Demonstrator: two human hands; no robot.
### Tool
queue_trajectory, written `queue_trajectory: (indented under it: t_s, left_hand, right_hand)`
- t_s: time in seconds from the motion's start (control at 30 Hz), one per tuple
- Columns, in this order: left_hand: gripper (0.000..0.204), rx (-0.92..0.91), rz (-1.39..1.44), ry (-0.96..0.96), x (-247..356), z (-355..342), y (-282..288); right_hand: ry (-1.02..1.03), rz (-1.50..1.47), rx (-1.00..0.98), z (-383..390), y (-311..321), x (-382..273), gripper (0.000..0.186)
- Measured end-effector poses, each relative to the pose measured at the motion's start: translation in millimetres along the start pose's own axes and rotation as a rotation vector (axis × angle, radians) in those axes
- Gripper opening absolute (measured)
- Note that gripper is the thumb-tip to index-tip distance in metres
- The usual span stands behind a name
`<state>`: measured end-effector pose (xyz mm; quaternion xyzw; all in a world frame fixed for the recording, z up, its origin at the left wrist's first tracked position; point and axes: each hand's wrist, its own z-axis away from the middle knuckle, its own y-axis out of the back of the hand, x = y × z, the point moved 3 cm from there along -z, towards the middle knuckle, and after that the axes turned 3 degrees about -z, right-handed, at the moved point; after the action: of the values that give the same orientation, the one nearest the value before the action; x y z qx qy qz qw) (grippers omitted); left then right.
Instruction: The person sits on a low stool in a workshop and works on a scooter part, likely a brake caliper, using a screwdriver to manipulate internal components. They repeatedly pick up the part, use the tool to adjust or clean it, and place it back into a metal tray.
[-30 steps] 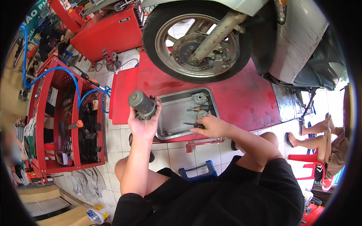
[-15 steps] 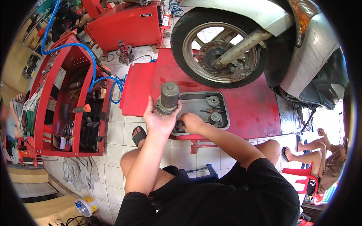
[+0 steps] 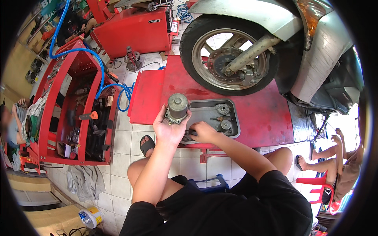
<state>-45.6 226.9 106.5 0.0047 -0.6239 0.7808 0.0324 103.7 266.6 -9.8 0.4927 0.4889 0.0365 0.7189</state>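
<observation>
My left hand is wrapped round the base of a grey cylindrical metal motor with a flanged foot. The motor is held up at the left end of a grey metal tray, its round cap facing up toward me. My right hand reaches into the tray's near-left corner, fingers closed on a small dark part that they mostly cover. Farther right in the tray lie a flat metal cover, a thin shafted piece and a round metal part.
The tray lies on a red lift platform, beneath a motorcycle's front wheel. Left stands a red tool trolley with a blue hose. A blue stool is below me. A person sits on a red chair at right.
The motor sits slightly lower in the picture, its cap turned a little more toward me. My right hand stays in the tray corner, fingers still closed. The whole view has shifted slightly.
</observation>
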Motion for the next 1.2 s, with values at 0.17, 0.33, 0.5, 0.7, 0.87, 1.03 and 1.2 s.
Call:
queue_trajectory:
  t_s: [0.17,0.33,0.5,0.7,0.87,1.03,1.2]
  left_hand:
    - [0.034,0.071,-0.129,0.012,-8,-6,16]
    - [0.035,0.011,-0.289,0.176,-29,-4,23]
    - [0.038,-0.029,-0.305,0.292,-59,-4,35]
    - [0.047,-0.176,-0.27,0.447,-76,-3,46]
    - [0.05,-0.163,-0.313,0.517,-94,-6,53]
    - [0.051,-0.146,-0.501,0.527,-112,-8,43]
    - [0.058,-0.197,-0.493,0.53,-116,-15,45]
  right_hand:
    - [0.008,-0.078,0.064,32,41,-3,0.029]
    - [0.059,-0.205,0.099,65,72,-2,0.027]
    - [0.048,-0.325,0.302,98,109,-4,0.024]
    - [-0.162,-0.379,0.377,125,154,-9,0.021]
    - [0.025,-0.54,0.413,131,154,-3,0.023]
    - [0.21,-0.564,0.393,137,143,-4,0.028]
    - [0.141,-0.392,0.366,142,149,0,0.026]
